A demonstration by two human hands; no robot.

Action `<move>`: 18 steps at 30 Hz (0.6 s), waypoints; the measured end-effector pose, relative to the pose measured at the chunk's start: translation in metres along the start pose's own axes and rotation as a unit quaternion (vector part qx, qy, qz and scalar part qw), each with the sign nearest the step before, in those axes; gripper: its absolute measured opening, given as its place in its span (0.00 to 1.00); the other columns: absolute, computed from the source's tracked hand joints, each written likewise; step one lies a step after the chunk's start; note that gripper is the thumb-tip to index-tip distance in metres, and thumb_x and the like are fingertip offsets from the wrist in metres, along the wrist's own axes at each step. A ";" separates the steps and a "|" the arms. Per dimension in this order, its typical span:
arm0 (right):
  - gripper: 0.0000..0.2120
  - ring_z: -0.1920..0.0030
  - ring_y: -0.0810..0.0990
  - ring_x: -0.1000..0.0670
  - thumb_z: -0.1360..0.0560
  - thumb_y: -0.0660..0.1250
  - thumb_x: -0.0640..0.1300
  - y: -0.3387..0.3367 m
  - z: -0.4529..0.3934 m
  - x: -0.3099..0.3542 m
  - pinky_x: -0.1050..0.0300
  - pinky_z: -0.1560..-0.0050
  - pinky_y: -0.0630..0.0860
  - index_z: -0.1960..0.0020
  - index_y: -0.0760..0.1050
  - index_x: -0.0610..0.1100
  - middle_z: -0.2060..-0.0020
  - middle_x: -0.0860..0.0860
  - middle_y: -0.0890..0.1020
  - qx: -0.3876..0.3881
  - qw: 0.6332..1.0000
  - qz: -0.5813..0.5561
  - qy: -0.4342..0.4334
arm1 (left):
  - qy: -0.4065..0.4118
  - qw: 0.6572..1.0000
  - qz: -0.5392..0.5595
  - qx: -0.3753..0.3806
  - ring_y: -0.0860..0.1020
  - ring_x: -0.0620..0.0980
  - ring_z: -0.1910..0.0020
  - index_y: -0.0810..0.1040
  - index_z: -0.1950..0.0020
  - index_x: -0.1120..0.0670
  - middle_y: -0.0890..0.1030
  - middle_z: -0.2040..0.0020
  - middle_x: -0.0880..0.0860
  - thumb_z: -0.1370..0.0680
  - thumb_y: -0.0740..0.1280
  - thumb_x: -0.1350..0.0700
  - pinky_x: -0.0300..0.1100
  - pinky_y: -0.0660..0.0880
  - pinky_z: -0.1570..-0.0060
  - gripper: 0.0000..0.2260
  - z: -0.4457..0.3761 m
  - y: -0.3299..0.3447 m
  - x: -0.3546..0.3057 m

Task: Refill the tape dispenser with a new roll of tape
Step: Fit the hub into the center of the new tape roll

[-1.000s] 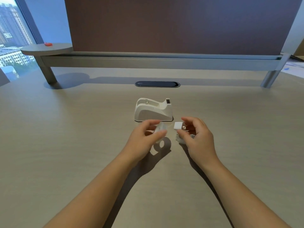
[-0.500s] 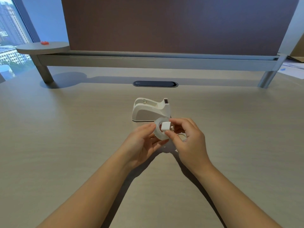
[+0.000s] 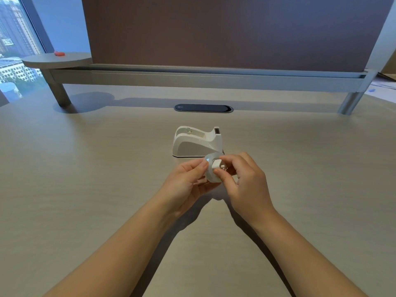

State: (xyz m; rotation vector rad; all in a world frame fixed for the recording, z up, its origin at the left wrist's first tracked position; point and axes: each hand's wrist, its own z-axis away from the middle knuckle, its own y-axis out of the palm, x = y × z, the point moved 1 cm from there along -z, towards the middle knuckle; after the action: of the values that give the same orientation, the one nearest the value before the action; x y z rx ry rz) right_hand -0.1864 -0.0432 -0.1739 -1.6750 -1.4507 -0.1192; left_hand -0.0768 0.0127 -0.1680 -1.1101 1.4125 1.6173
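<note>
The left hand (image 3: pixel 188 181) and right hand (image 3: pixel 246 179) meet just above the desk (image 3: pixel 85 189), near its middle. The left pinches a clear tape roll (image 3: pixel 211 175) by its rim, thumb on the near side, fingers curled behind. The right grips a small white hub (image 3: pixel 216 164) between thumb and forefinger, and the hub sits at the roll's centre hole; how far in it goes cannot be told. Both hands are closed on their pieces, the fingertips nearly touching across the roll.

Just beyond the hands, the white dispenser (image 3: pixel 197 143) stands upright on the desk, its cutter end to the right and its cradle open and bare on top. The roll overlaps the dispenser's near right corner in this view, but is held in the air, apart from it.

Farther back, a dark oval grommet (image 3: pixel 203 108) lies flush in the desk. Behind it a grey rail (image 3: pixel 192 79) on legs spans the far edge under a brown panel (image 3: pixel 225 31). At the far left corner a round shelf (image 3: pixel 57 60) carries a small red thing (image 3: pixel 59 53).
</note>
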 end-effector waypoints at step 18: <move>0.08 0.57 0.78 0.58 0.30 0.65 0.46 -0.016 -0.004 0.002 0.71 0.68 0.76 0.55 0.72 0.58 0.57 0.57 0.77 0.035 0.908 -0.331 0.255 | -0.025 1.000 0.004 -0.006 0.79 0.50 0.53 0.74 0.42 0.63 0.79 0.47 0.59 0.24 0.57 0.55 0.40 0.78 0.54 0.16 -0.003 -0.005 -0.005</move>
State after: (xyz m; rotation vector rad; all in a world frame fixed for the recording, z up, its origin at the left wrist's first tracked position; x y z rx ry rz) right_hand -0.1968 -0.0455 -0.1617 -0.9235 -1.5144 -0.8075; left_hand -0.0698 0.0110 -0.1652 -1.0657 1.3783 1.6496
